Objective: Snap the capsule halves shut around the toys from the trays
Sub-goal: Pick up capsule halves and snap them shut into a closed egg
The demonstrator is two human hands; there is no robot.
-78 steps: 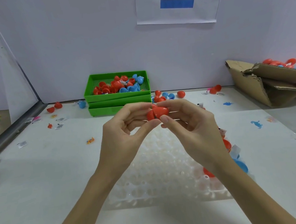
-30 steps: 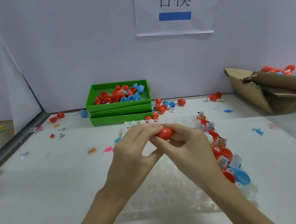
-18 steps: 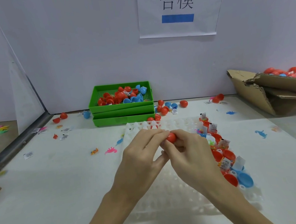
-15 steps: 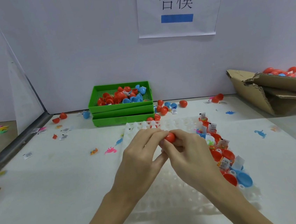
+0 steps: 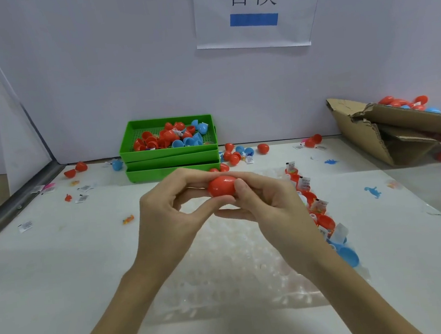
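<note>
The red capsule (image 5: pixel 222 186) is held up in mid-air between both hands, above the clear dimpled tray (image 5: pixel 233 269) on the counter (image 5: pixel 62 278). It reads as one closed egg shape, with no gap showing between its halves (a seam may be hidden under the fingers). The left hand (image 5: pixel 164 216) pinches its left end between thumb and fingertips; the right hand (image 5: pixel 269 202) wraps its right end, thumb laid across the front. So the step in hand looks like the final squeeze, or a check that the snap has caught. Next comes putting it aside and taking another open half with its toy from the row (image 5: pixel 316 205) along the tray's right edge. Behind stand the stacked green trays (image 5: pixel 171 161) of loose halves, and a torn cardboard box (image 5: pixel 390 132) lies to the right.
</note>
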